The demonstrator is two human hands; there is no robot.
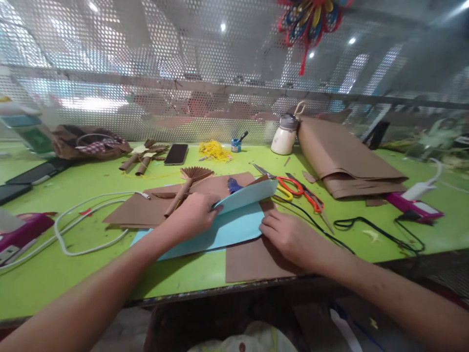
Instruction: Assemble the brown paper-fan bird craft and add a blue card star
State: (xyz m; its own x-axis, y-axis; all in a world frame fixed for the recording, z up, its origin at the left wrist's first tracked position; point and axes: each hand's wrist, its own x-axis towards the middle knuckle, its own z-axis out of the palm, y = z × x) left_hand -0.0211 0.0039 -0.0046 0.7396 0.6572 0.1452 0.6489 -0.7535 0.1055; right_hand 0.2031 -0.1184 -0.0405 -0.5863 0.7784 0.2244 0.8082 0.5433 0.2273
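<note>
Sheet of light blue paper, folded, 1 item: lies on the bright green tabletop, partly over a flat piece of brown paper, its upper flap raised at a slant.

Left hand, bare: on the blue sheet's left part; thumb and fingers closed narrowly on the edge of the raised flap.

Right hand, bare: at the blue sheet's lower right corner; fingers bent, fingertips touching the edge. Pinch or mere press: cannot be told.

Rolled brown paper stem with pleated fan top, 1: just left of the blue sheet, beside the left hand, resting on layered brown paper sheets.

Dark blue object, 1: just behind the raised flap, partly hidden; kind unclear.

Cutting tools with orange and yellow handles: just right of and behind the blue sheet.

Behind the blue sheet, well apart: black smartphone, 1; tangle of yellow strands, 1; small blue jar with dark-handled implement, 1; white bottle with grey lid, 1.

Folded stack of large brown paper, 1: right of and behind the blue sheet.

White cable, looped: left of the blue sheet.
</note>
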